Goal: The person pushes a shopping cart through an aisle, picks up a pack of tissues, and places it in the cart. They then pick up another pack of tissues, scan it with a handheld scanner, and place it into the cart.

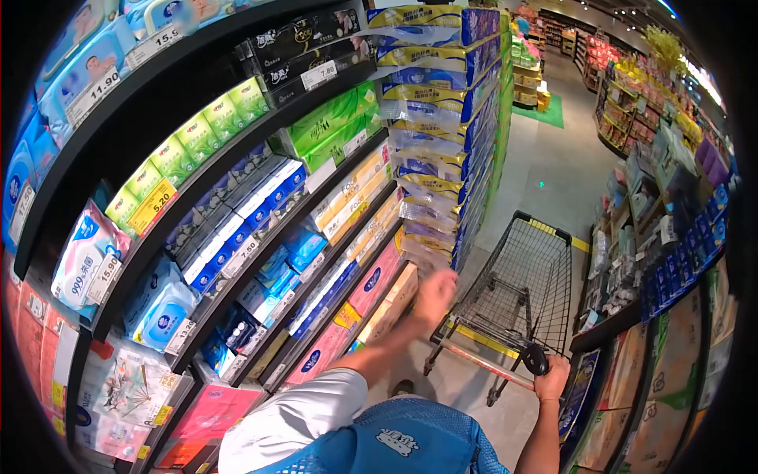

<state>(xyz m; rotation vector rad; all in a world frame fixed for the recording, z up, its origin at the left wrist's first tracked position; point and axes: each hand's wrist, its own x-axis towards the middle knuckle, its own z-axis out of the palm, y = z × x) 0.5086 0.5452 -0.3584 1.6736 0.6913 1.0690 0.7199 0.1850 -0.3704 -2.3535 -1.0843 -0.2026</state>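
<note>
Right now the left hand is stretched out toward the stacked tissue packs at the end of the shelves, blurred, so whether its fingers are spread or curled cannot be told; nothing visibly in it. Meanwhile the right hand is wrapped tight around the handle of the shopping cart, which stands in the aisle just beside those packs.
</note>
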